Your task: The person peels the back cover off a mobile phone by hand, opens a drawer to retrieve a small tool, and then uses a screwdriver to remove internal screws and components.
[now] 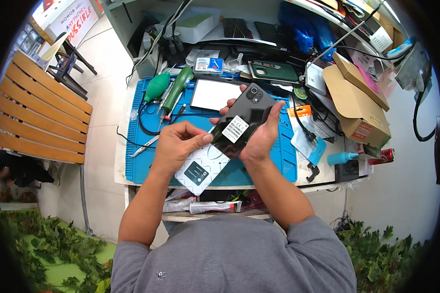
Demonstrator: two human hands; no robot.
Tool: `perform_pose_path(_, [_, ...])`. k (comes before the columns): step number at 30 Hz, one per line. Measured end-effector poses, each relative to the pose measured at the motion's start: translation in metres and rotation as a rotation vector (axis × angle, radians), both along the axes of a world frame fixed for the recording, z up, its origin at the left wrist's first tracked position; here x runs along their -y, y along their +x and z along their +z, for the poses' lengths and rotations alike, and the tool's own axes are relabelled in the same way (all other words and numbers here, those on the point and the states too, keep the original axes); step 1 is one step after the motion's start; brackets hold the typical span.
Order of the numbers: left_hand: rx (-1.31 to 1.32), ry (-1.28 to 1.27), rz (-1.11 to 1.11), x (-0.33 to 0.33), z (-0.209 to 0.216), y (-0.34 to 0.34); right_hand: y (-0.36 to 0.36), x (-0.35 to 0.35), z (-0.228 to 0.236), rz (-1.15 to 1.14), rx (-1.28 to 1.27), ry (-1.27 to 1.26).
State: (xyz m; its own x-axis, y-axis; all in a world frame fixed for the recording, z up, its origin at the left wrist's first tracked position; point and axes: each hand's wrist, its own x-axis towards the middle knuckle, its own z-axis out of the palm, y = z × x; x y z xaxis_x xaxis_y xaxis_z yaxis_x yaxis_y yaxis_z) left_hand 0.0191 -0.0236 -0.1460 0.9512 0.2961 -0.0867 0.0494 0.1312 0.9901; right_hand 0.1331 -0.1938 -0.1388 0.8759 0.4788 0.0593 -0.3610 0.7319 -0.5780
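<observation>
My right hand (pixel 260 141) is wrapped round a dark smartphone (pixel 252 110), its back turned up. A round camera bump sits at the phone's far end, and a white printed label (pixel 235 128) lies on its back. A white sheet (pixel 204 171) with a line pattern and a dark printed square overlaps the phone's near end and reaches toward me. My left hand (pixel 185 141) pinches the sheet's left edge between thumb and forefinger, close to the phone. I cannot tell how far the sheet extends over the phone.
Below is a blue work mat (pixel 146 163) with tweezers (pixel 146 145), a green-handled screwdriver (pixel 176 93), a green air blower (pixel 156 87) and a white-faced tablet-like panel (pixel 215 94). Cardboard boxes (pixel 357 105) and cables stand right. A green phone case (pixel 274 72) lies behind. An open drawer (pixel 215 207) holds tubes.
</observation>
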Motion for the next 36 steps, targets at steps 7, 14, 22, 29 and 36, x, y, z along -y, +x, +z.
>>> perform_pose_path(7, [0.005, -0.006, 0.056, 0.019, -0.007, -0.002, -0.003, 0.000, 0.001, -0.089, -0.035, 0.030])
perform_pose_path(14, [-0.073, -0.145, -0.177, 0.023, -0.006, -0.003, -0.002, 0.001, 0.006, -0.145, -0.021, 0.057])
perform_pose_path(22, [-0.080, -0.096, -0.087, 0.032, -0.004, 0.002, -0.005, -0.001, 0.007, -0.136, 0.012, 0.078])
perform_pose_path(29, [-0.050, -0.077, -0.040, 0.021, -0.001, 0.001, -0.001, 0.003, 0.006, -0.057, 0.019, 0.172])
perform_pose_path(36, [-0.001, -0.154, 0.030, 0.000, 0.001, 0.004, 0.011, 0.014, 0.012, -0.007, 0.008, 0.086])
